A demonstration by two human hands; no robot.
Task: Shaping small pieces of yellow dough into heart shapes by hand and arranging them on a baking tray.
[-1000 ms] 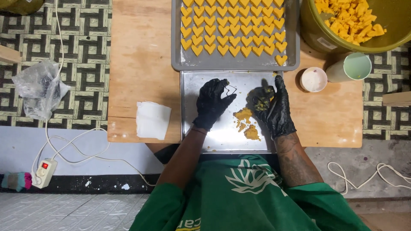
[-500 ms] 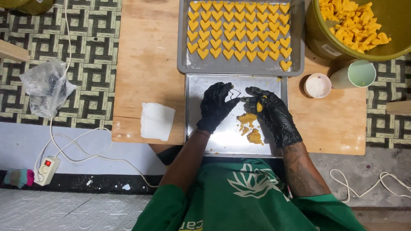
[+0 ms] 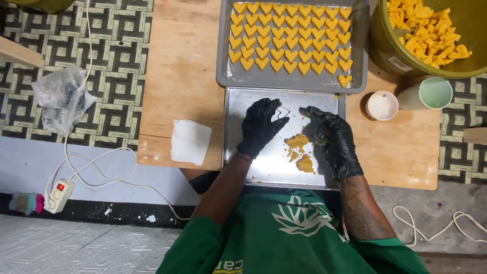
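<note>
Both my hands wear black gloves over a shiny metal tray on a wooden table. My left hand pinches a small wire heart-shaped cutter between thumb and fingers. My right hand hovers beside it with fingers loosely curled and index finger extended; nothing visible in it. Scraps of orange dough lie on the tray between my hands. Beyond, a grey baking tray holds rows of orange heart-shaped dough pieces.
A green bucket with orange dough scraps stands at the far right. Beside it sit a small white cup and a pale green cup. A folded white cloth lies left. A plastic bag and power strip rest on the floor.
My right hand, which held a bit of orange dough by the cutter, has drawn back to the right with fingers uncurling. My left hand stays on the cutter.
</note>
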